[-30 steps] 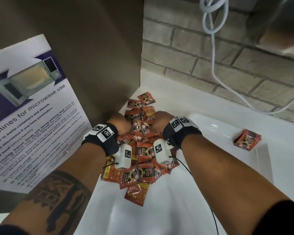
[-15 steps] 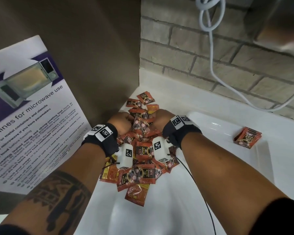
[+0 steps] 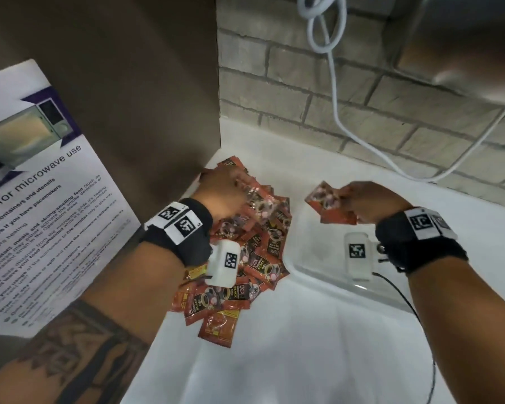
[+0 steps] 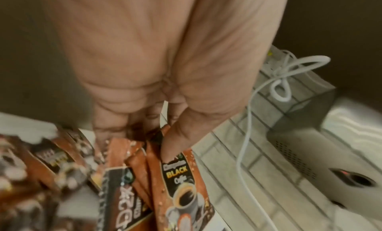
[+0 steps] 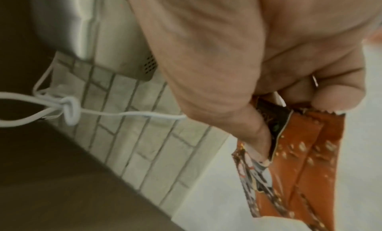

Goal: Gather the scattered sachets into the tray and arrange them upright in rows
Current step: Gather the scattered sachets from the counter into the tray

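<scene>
- Sachets [image 3: 239, 275] lie in a loose heap on the white counter [image 3: 289, 360], nearest you at its front left, running back toward the corner where the brown side panel [image 3: 146, 91] meets the brick wall [image 3: 391, 118]; the heap's right edge touches or just overlaps the left rim of the tray [image 3: 327, 282].
- Your left hand [image 3: 220, 186] is down on the far end of the heap, thumb and fingers pinched on a few packets; lift only what you can keep aligned.
- Your right hand [image 3: 370, 202] holds a small bunch of sachets [image 3: 330, 204] above the tray, not yet set down. Square their edges before you lower them, stand them on a short edge against a tray wall so the first row has something to lean on, and keep the faces turned one way.
- Farther back, a white cable [image 3: 337, 112] hangs down the wall; keep your wrists clear of it.
- The head view alone shows the heap, the tray and both hands together.
- The left wrist view shows the thumb [image 4: 175, 146] pressing a "BLACK Coffee" packet [image 4: 181, 185] against others, hidden from the head view.
- The right wrist view shows the held packets [image 5: 306, 153] fanned rather than flush, but not the tray floor.
</scene>
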Tool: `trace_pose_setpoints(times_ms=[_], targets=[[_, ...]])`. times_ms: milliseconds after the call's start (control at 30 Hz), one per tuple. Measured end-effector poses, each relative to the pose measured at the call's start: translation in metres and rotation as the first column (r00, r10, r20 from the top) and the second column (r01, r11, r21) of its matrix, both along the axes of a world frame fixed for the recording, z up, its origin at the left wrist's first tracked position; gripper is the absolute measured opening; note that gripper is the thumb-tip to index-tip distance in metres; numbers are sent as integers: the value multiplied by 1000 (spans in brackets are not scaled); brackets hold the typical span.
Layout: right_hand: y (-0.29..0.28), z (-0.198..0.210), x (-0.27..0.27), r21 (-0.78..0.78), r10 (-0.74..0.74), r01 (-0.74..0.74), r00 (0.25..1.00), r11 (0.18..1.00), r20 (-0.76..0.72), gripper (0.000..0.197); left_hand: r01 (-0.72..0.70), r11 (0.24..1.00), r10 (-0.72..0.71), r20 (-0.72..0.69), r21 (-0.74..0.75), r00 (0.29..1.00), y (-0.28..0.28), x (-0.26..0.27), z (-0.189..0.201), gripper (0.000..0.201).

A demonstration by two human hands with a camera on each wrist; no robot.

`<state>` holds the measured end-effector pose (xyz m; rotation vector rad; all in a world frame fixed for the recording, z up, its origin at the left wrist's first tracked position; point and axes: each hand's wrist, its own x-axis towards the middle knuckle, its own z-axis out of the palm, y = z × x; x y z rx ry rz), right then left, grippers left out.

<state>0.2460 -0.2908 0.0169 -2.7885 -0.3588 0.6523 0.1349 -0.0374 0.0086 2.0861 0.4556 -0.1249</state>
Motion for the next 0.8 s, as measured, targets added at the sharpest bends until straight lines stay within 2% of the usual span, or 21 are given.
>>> trace_pose_setpoints(times_ms=[67,200,300,400,500,567,600,667,733,800], targets=[[-20,-15,-9,-16,-90,90,996,996,-18,37,103,993,-105,39,58,994,-29,10,-4,30],[-30,-37,-24,145,-221,246,960,958,-170,33,246,965,-246,-15,94,969,-81,25,-14,25],[-29,-43,-33,113,-180,213,952,971,-246,37,350,922,-341,-84,164,936,-105,26,-19,25],[-34,-58,-31,225,-197,290,911,930,-362,29,410,876,-393,-116,254,912,-120,21,-25,25],[-38,-66,-26,210,-256,357,884,910,-392,29,466,825,-447,-135,321,884,-127,17,-28,33],[-34,-62,-25,106,-213,264,914,959,-346,33,485,810,-463,-147,329,874,-126,16,-28,37],[-31,-57,-23,14,-157,169,942,986,-298,42,485,809,-465,-143,332,874,-123,16,-26,37],[-24,-43,-22,-141,-95,68,976,988,-196,56,437,837,-429,-101,330,898,-106,16,-23,34],[-18,-29,-20,-183,-21,0,993,983,-113,56,340,880,-343,-53,330,938,-77,20,-18,30],[-9,-16,-19,-162,46,-55,997,985,-59,45,240,906,-235,-58,350,970,-40,26,-18,30]])
